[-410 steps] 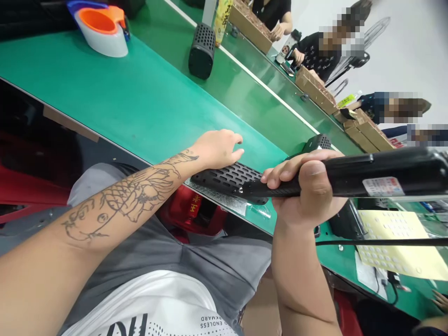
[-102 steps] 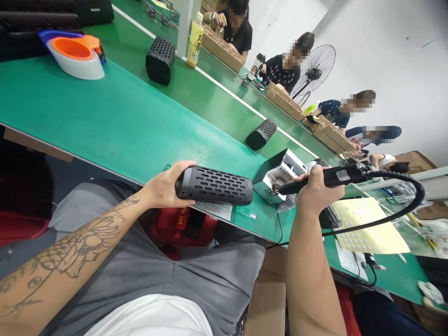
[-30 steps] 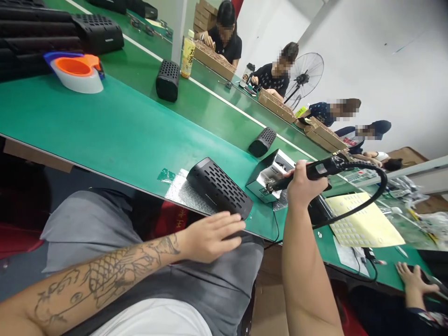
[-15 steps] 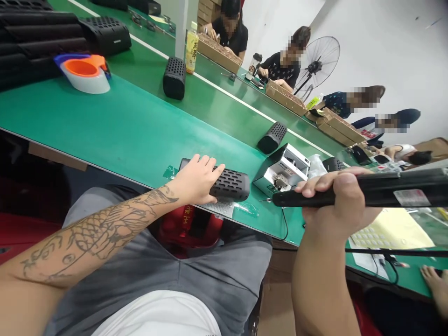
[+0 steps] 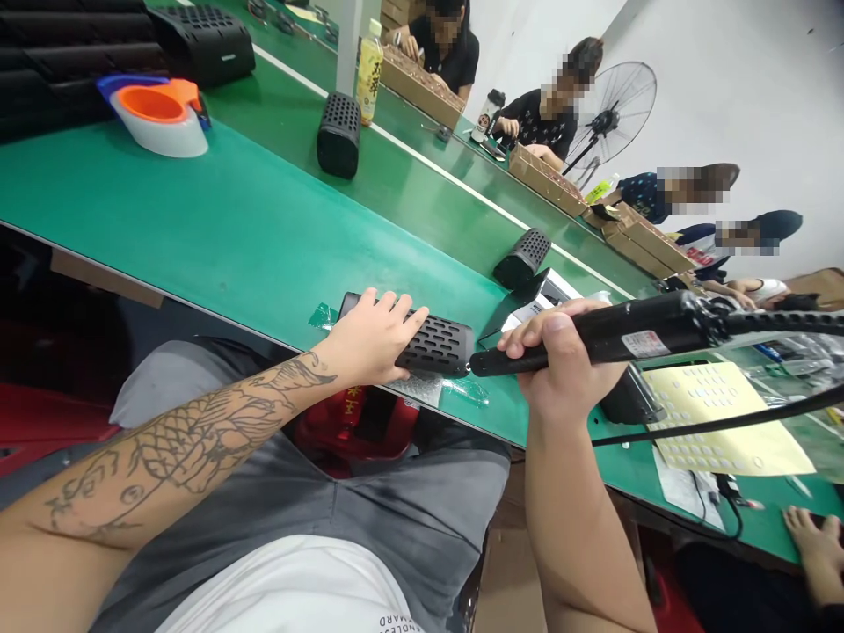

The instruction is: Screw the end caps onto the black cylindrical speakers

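A black perforated speaker shell (image 5: 435, 345) lies on its side at the near edge of the green bench (image 5: 217, 229). My left hand (image 5: 369, 338) rests on top of it with the fingers curved over it, pressing it down. My right hand (image 5: 560, 365) is closed round a black electric screwdriver (image 5: 633, 330), held level, with its tip against the shell's right end. The tool's black cable (image 5: 718, 422) trails off to the right.
Two more black shells (image 5: 338, 134) (image 5: 524, 257) stand on the conveyor. An orange and white tape dispenser (image 5: 158, 112) and stacked black shells (image 5: 198, 40) sit at far left. A yellow sticker sheet (image 5: 718, 418) lies at right. Several seated people work across the line; another person's hand (image 5: 811, 545) shows at lower right.
My right hand has brought the screwdriver left and down, so its tip now meets the shell's end. My left hand stays pressed on the shell.
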